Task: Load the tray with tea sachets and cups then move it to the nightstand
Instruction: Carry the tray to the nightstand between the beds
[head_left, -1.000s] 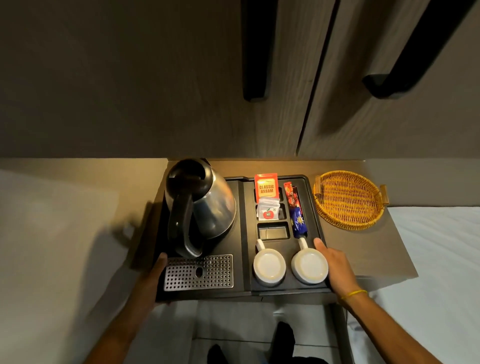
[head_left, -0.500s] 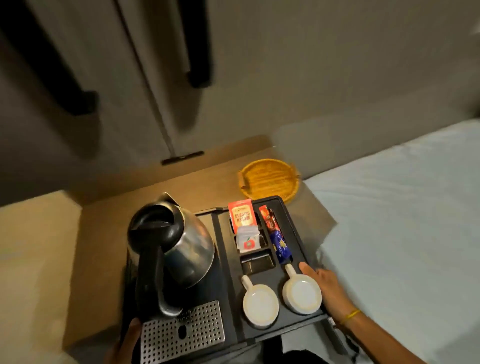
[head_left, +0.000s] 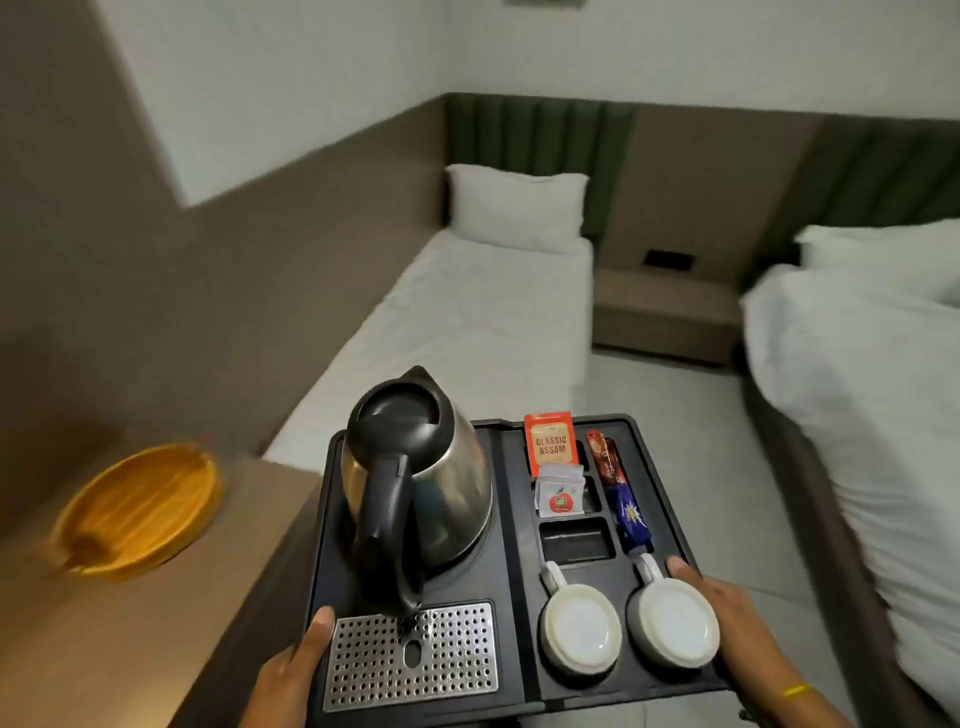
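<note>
We've got the tray (head_left: 511, 525) up in both hands, level, held out over the gap between the near table (head_left: 130, 639) and the floor. Left hand (head_left: 288, 670) clamps the near-left edge beside the perforated drip grate (head_left: 410, 657), thumb on top. Right hand (head_left: 727, 618) clamps the near-right edge, thumb on the rim just beside the right cup (head_left: 672, 621). Both grips are closed on the tray; fingers underneath are hidden.

Load looks complete: tea sachets (head_left: 552, 444) stand upright in the far slots, a small white sachet (head_left: 560, 498) in front of them, long stick sachets (head_left: 621, 493) in the right channel, and one compartment sits empty. Two cups rest upside down in their recesses, left cup (head_left: 579, 634) next to the right one, handles pointing far. The kettle (head_left: 415, 483) takes the left half, so we judge the weight biased left, which is why a wide two-hand hold makes sense.

Room: the wicker basket (head_left: 140, 512) stays on the table at left, well apart from the tray. The nightstand (head_left: 667, 312) sits far, between the left bed (head_left: 467, 322) and right bed (head_left: 857, 405), and its top looks bare. The aisle of floor (head_left: 670, 415) leads straight to it. Watch tray corners against both mattress edges; keep it flat, since the kettle is tall and the sachets stand loose.
</note>
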